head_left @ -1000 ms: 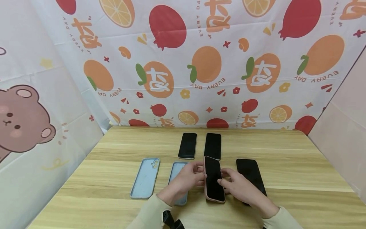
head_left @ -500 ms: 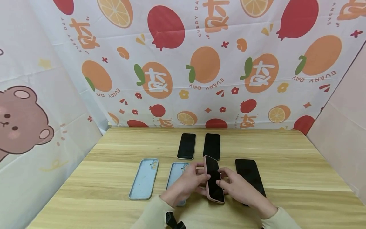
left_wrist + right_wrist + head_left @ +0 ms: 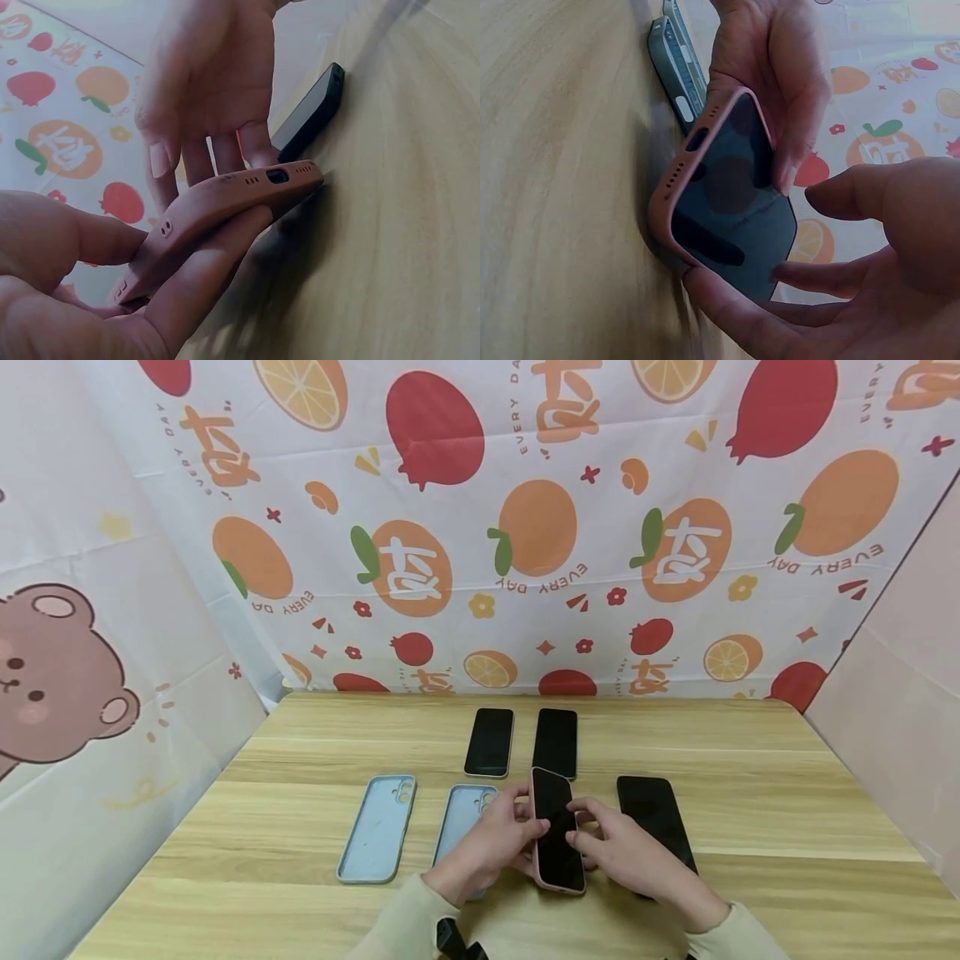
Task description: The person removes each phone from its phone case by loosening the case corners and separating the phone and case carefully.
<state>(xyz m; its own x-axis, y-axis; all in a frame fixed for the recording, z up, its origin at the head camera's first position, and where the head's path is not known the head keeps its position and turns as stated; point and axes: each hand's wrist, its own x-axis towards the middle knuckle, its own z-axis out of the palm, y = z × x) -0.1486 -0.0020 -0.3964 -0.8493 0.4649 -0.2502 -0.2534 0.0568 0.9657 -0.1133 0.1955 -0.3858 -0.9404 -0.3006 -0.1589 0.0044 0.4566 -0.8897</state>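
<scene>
Between both hands, a black-screened phone in a pink case is tilted, its left side raised off the table. My left hand grips its left side, thumb over the screen edge and fingers beneath, as the left wrist view shows. My right hand holds the right edge: one finger is at the case's lower edge and another at the screen side. Its thumb stands apart from the glass in the right wrist view. The left hand partly covers a light-blue phone case; another blue case lies farther left.
Two dark phones lie at the back of the wooden table: a left one and a right one. To the right is a large black phone, partly hidden by the right forearm. A fruit-printed cloth hangs behind the table.
The pink-cased phone has tilted and shifted slightly left. My left thumb has moved from its side onto the screen edge. The right hand stays at the right edge.
</scene>
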